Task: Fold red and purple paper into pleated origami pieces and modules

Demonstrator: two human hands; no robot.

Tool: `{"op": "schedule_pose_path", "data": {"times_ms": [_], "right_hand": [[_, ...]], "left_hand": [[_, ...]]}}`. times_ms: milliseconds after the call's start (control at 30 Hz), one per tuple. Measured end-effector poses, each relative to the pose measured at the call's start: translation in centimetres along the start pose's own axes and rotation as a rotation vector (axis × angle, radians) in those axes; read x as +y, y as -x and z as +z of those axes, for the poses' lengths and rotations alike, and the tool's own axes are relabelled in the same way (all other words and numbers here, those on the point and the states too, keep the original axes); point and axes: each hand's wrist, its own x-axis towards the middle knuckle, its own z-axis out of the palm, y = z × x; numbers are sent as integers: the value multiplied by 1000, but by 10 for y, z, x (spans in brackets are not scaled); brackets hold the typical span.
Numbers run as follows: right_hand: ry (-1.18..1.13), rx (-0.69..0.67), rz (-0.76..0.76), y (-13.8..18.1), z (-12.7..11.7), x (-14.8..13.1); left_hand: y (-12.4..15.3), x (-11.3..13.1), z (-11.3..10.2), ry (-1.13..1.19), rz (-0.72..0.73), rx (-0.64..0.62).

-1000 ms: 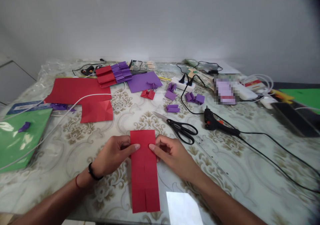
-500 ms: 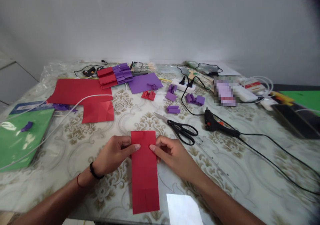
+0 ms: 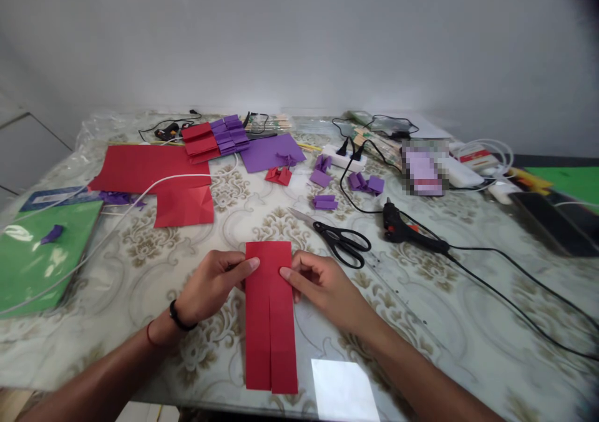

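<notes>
A tall strip of folded red paper (image 3: 270, 322) stands out from the table in front of me, with a narrow split running up its middle from the bottom edge. My left hand (image 3: 219, 283) pinches its upper left edge, thumb on the front and fingers partly hidden behind. On the opposite edge, my right hand (image 3: 322, 288) grips the paper the same way, a little lower. Black-handled scissors (image 3: 344, 242) lie just beyond my right hand, blades pointing away to the left. Farther right rests a black glue gun (image 3: 412, 233) with its cord.
Flat red sheets (image 3: 150, 169), a purple sheet (image 3: 269, 153) and a folded red-and-purple piece (image 3: 215, 139) lie at the back. Small folded purple pieces (image 3: 325, 202) are scattered mid-table. A power strip (image 3: 344, 158), a blurred phone (image 3: 423, 171) and a green packet (image 3: 51, 253) surround them.
The face of the red paper now shows a long split up the middle, where a mostly plain, creased face showed before. My left hand has shifted slightly up its edge.
</notes>
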Motion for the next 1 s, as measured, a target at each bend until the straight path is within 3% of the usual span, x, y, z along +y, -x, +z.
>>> {"op": "schedule_pose_path", "data": {"times_ms": [333, 567, 733, 1000], "right_hand": [[-48, -15, 6, -1, 0, 1], [-76, 26, -4, -2, -1, 1], [-99, 101, -34, -2, 1, -1], [-162, 155, -83, 0, 3, -2]], "left_hand": [[0, 4, 2, 60, -6, 14], [-1, -1, 2, 165, 11, -135], [0, 3, 3, 170, 15, -93], [2, 5, 3, -46, 24, 5]]}}
